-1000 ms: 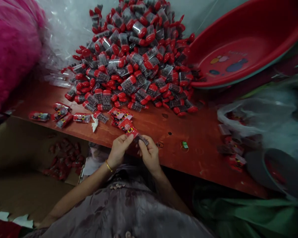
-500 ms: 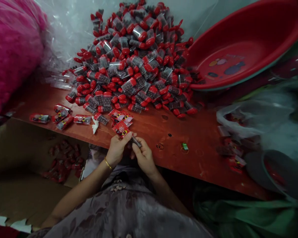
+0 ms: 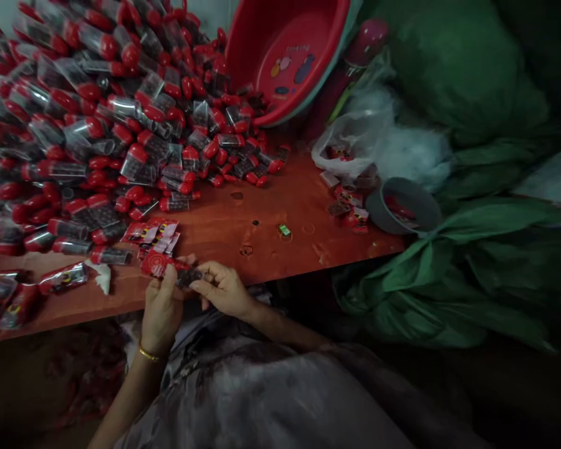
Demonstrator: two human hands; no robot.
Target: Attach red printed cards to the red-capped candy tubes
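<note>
At far left, red-printed packets (image 3: 63, 279) lie near the front edge of the reddish-brown wooden surface (image 3: 215, 215). A white scrap (image 3: 101, 277) lies to their right, and behind them rises a heap of clear, red-ended containers (image 3: 121, 106). Next come overlapping red printed wrappers (image 3: 152, 234), just beyond the hands. The left hand (image 3: 163, 312), gold bracelet (image 3: 147, 353) at its wrist, has its grip closed, thumb uppermost, on another red wrapper (image 3: 155, 264). Between the hands, by the surface's front edge, is a small dark-patterned clear container (image 3: 187, 277); the right hand (image 3: 227, 292) pinches its right end, grip nearly closed. Whether the container sits inside the wrapper, I cannot tell. Farther right are a small green item (image 3: 284, 230), a tilted red basin (image 3: 285, 37), a translucent plastic bag (image 3: 355, 140), a grey bucket (image 3: 378, 213) and green sacking (image 3: 425, 299).
</note>
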